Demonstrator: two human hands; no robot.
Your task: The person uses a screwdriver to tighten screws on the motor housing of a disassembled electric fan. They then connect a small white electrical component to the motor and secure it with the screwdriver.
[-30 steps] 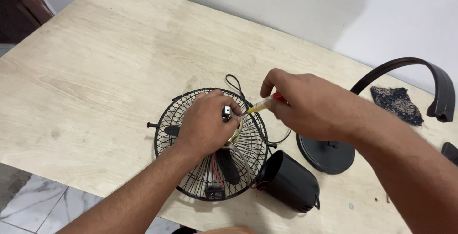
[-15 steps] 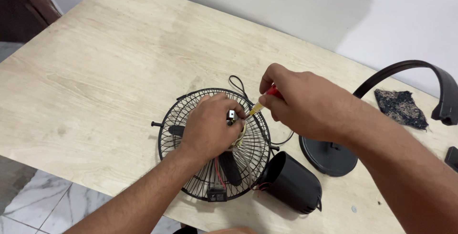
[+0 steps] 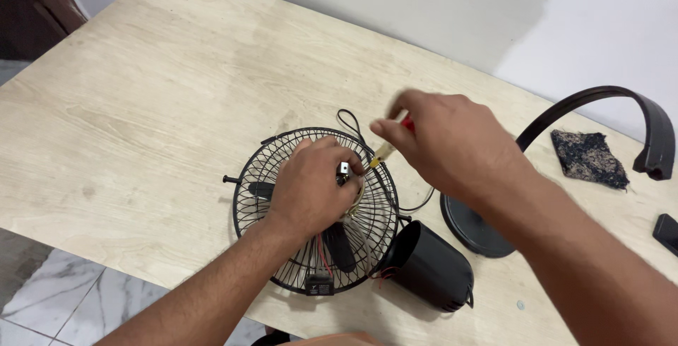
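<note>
Both hands work close together over a small fan lying flat on the table. Left hand (image 3: 308, 189) rests palm down on the middle of the black wire fan grille (image 3: 268, 176), its fingers curled and pressed around a small metal part (image 3: 345, 169) at the centre of the grille. Right hand (image 3: 452, 150) is just above and to the right of it, fingers closed on a thin tool with a red and yellowish handle (image 3: 393, 138); the tip of this tool points down toward the metal part, but the hand is a little blurred and I cannot tell if the tip touches it. The two hands are near each other and do not touch.

Under the grille, black fan blades (image 3: 340, 246) and some red wires (image 3: 323, 254) are visible. A black cylindrical motor housing (image 3: 432, 268) lies just beside the grille on its right lower side. A thin black cable (image 3: 351, 121) makes a loop behind the grille.

Further right stands a round black base (image 3: 472, 227) with a curved black arm (image 3: 600, 97) rising from it. Near the arm lies a dark patterned cloth (image 3: 590, 158), and a small black object (image 3: 667, 233) is at the right edge. All of this is on a light wooden table (image 3: 155, 106), which stands against a pale wall (image 3: 438, 7).
</note>
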